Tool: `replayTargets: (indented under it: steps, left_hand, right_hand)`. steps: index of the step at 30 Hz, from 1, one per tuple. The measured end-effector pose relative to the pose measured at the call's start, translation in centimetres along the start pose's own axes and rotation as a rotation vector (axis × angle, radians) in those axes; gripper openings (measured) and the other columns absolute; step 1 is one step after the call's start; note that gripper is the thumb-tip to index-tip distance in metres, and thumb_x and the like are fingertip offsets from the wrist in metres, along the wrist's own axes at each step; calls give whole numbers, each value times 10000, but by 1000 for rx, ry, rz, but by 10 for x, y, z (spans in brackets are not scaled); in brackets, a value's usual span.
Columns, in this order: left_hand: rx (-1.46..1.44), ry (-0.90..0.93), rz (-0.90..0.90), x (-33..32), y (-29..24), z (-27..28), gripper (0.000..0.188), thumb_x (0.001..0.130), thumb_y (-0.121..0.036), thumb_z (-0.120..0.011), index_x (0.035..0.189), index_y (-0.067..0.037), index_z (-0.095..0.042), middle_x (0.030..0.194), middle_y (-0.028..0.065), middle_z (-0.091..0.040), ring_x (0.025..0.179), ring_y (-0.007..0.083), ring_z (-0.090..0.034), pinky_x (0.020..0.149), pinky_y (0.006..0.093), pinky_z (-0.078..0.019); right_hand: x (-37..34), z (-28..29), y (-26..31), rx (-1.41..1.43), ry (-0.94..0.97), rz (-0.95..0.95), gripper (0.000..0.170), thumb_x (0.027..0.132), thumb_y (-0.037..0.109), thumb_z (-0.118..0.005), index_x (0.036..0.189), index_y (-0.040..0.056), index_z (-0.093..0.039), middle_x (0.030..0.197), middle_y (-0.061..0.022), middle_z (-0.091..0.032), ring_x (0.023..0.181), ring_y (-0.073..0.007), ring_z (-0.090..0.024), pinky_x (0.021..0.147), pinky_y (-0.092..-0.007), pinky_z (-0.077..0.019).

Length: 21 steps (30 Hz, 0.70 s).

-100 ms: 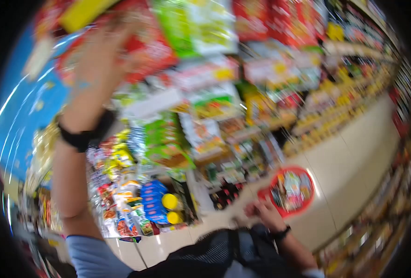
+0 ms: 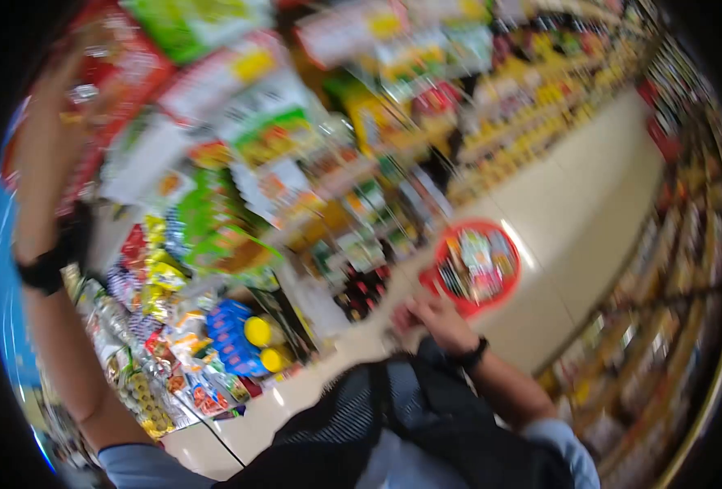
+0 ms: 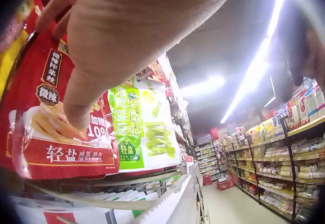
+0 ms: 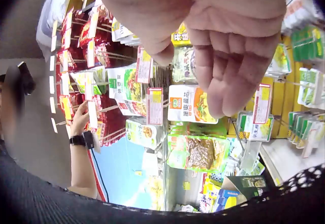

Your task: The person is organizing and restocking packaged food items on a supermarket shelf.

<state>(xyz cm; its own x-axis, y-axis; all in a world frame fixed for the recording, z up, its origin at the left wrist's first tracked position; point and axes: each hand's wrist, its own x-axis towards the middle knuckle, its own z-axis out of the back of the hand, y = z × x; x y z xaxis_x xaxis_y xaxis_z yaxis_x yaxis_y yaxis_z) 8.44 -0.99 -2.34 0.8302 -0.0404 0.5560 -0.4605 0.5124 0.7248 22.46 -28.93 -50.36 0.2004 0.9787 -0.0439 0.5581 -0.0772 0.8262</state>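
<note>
In the left wrist view my left hand [image 3: 127,31] lies over a red packet [image 3: 30,112] of shredded pickle at the front of a hanging row. Its thumb points down across the packet's front, and the other fingers stretch toward the upper left edge. The head view shows this arm raised at the far left, the left hand [image 2: 51,155] blurred against the red packets [image 2: 129,69]. Held low before the body, my right hand [image 2: 442,322] has loosely bent fingers and nothing in them. Seen from its wrist, the right hand [image 4: 223,46] overlaps white food packets [image 4: 185,102] hanging behind it.
A red basket [image 2: 514,261] with several packaged goods stands just beyond the right hand. Green-and-white packets [image 3: 147,127] hang beside the red ones, above a wire rail. Blue packs with yellow lids [image 2: 230,338] sit lower. A tiled aisle [image 2: 548,220] separates this rack from opposite shelves [image 2: 638,350].
The head view has turned, so the rack, basket and both hands sit further left in it. The left hand stays by the red packets.
</note>
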Motion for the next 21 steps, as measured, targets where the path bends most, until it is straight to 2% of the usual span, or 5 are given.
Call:
replayTargets:
  steps: [4, 9, 13, 16, 21]
  left_hand:
    - [-129, 297, 120, -8, -59, 19, 600, 840, -429, -708, 1279, -38, -587, 1304, 224, -561, 1232, 344, -511, 1030, 435, -414]
    - [-751, 109, 393, -45, -167, 68, 484, 838, -249, -692, 1254, -22, -593, 1219, 197, -607, 1134, 302, -571, 980, 390, -441]
    - [-1556, 747, -183, -107, -252, 30, 436, 783, -215, -738, 1166, -39, -626, 1004, 139, -646, 879, 311, -613, 774, 398, -487]
    - [-1700, 1277, 551, -201, -413, -48, 279, 871, -147, -652, 1124, -34, -627, 987, 170, -644, 845, 325, -624, 772, 389, -504]
    - [-1314, 1515, 329, -409, -551, -98, 283, 886, -278, -638, 1039, -40, -650, 951, 184, -676, 896, 346, -650, 781, 413, -520]
  right_hand:
    - [-71, 68, 17, -52, -277, -268, 292, 987, 272, -529, 1046, 11, -646, 948, -64, -676, 835, -140, -645, 761, -282, -523]
    - [-108, 197, -81, -197, -705, -446, 321, 954, 295, -576, 999, -18, -632, 845, -76, -663, 749, -156, -653, 681, -289, -538]
    - [-168, 278, -143, -164, -941, -663, 336, 925, 321, -604, 948, -14, -620, 784, -85, -646, 661, -165, -643, 610, -299, -539]
    - [-178, 300, -167, -152, -950, -765, 343, 919, 328, -607, 968, -11, -620, 799, -91, -650, 665, -169, -645, 605, -297, -541]
    - [-158, 354, -174, -203, -935, -720, 364, 904, 350, -641, 998, -1, -612, 820, -72, -649, 693, -155, -643, 603, -271, -528]
